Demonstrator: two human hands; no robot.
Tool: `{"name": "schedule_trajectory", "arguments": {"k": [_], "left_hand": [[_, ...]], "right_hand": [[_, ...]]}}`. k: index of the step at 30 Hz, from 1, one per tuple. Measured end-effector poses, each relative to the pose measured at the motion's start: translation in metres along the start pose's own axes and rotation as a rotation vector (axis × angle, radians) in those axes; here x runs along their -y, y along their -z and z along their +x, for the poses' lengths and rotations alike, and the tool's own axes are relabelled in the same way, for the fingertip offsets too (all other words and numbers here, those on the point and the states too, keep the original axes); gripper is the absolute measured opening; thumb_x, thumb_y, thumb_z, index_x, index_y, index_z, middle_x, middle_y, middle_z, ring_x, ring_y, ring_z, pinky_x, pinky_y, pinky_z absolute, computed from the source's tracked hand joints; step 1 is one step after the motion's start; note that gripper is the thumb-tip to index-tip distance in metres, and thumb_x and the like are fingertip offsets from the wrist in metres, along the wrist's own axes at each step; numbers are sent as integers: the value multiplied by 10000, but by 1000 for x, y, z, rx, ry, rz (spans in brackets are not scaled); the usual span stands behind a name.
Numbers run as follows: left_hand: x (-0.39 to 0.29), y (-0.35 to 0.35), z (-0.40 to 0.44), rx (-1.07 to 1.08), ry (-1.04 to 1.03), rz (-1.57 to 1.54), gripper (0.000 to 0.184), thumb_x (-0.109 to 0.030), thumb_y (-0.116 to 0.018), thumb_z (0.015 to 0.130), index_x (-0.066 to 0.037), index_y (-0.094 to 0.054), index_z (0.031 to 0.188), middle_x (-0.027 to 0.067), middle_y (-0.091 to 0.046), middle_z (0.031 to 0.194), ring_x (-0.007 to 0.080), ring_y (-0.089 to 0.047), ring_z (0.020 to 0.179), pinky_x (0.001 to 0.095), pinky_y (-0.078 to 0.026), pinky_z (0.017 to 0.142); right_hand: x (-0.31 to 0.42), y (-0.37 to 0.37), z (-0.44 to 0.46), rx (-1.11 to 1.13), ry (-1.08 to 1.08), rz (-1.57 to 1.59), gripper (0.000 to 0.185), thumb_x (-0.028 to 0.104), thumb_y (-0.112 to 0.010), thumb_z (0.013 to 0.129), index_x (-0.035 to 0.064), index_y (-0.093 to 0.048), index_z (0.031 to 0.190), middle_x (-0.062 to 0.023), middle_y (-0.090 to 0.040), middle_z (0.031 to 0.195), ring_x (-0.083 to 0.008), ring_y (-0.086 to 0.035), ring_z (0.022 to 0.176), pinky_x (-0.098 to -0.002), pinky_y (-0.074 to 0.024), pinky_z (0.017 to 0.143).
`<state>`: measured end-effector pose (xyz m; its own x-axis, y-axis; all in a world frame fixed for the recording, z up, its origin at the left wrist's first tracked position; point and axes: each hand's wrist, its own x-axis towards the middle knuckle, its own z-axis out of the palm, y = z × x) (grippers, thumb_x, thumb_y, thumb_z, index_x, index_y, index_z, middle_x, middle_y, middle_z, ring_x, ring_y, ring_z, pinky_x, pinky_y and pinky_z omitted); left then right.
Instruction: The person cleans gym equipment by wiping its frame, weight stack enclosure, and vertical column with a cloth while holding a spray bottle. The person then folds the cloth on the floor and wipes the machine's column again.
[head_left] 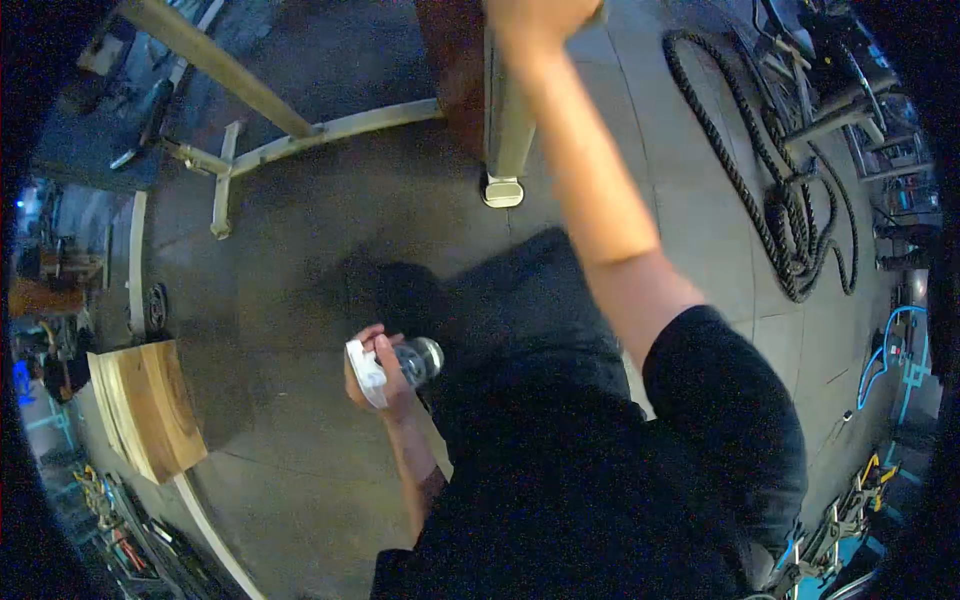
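Head view, left grip (382, 377) around bottle (418, 361), floor (285, 400) leftward

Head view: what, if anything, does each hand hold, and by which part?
The left hand holds a clear bottle at its white-topped end. The right hand is cut off at the top edge; its hold, if any, cannot be told.

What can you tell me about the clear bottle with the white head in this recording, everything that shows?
The clear bottle looks like see-through plastic, with a white head resembling a sprayer. The left hand grips it near the head. In the image it lies roughly sideways, base to the right, beside the dark trousers. Whether it holds liquid cannot be told.
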<state>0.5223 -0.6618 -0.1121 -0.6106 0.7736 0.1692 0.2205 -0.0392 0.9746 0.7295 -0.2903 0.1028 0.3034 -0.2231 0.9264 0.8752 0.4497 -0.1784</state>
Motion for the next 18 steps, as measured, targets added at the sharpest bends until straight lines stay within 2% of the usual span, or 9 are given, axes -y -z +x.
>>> {"name": "schedule_trajectory", "arguments": {"k": [2,4,6,7,9,10,12,17,18], "left_hand": [[-7,-5,-15,-19,76,-23,125,-31,-647,974,64,-643,1055,146,-700,1018,212,-720,771,322,-593,680],[4,-1,-34,-31,69,-20,116,-21,-645,972,64,-645,1050,141,-696,1007,213,-718,766,327,-597,685],[10,9,-49,-23,80,-3,119,-24,-644,973,64,-644,1054,141,-697,1000,215,-719,766,328,-598,688],[11,13,-54,-9,97,14,122,-27,-643,975,64,-643,1058,140,-697,992,216,-721,765,329,-599,690],[3,16,-63,-1,114,43,126,-28,-643,975,62,-645,1063,137,-698,980,211,-723,768,328,-598,688],[-2,17,-67,16,157,76,130,-30,-644,976,61,-646,1069,134,-698,967,206,-724,770,328,-597,686],[-5,27,-71,11,164,75,127,-31,-648,974,58,-649,1065,131,-699,957,201,-725,771,327,-596,682],[12,22,-66,-52,166,25,134,-42,-672,968,49,-663,1065,120,-697,944,179,-717,766,320,-593,675],[13,21,-58,-26,177,13,135,-50,-678,967,47,-667,1060,116,-697,945,172,-710,771,318,-593,674]], "right_hand": [[-22,41,-137,275,-341,37,914,234,-860,646,57,-491,1463,-258,-459,1498,-397,-418,1419,-656,-280,1151],[-25,93,-200,553,-336,-120,920,234,-968,648,-68,-470,1359,-207,-528,1375,-297,-527,1287,-471,-413,1110],[-17,151,-260,666,-1095,171,857,252,-913,750,-47,-450,1406,-193,-578,1339,-299,-537,1280,-433,-418,1112],[-39,177,-343,690,-1002,40,845,258,-895,761,-16,-461,1432,-224,-559,1397,-353,-527,1317,-461,-406,1133],[-84,226,-456,1291,-459,-287,737,369,-743,891,63,-454,1496,-209,-517,1498,-394,-464,1403,-476,-339,1191],[-90,227,-441,1451,-574,-281,649,391,-649,958,78,-454,1492,-179,-517,1504,-365,-457,1418,-456,-343,1191],[-92,231,-456,1248,-885,-167,595,303,-669,960,70,-466,1468,-199,-522,1474,-359,-485,1381,-463,-363,1177],[-59,165,-283,722,-1041,570,758,173,-809,869,52,-422,1509,-219,-480,1446,-385,-505,1312,-507,-381,1144],[-77,152,-268,907,-161,77,837,200,-856,843,29,-391,1517,-210,-450,1456,-365,-514,1295,-497,-422,1102]]}}
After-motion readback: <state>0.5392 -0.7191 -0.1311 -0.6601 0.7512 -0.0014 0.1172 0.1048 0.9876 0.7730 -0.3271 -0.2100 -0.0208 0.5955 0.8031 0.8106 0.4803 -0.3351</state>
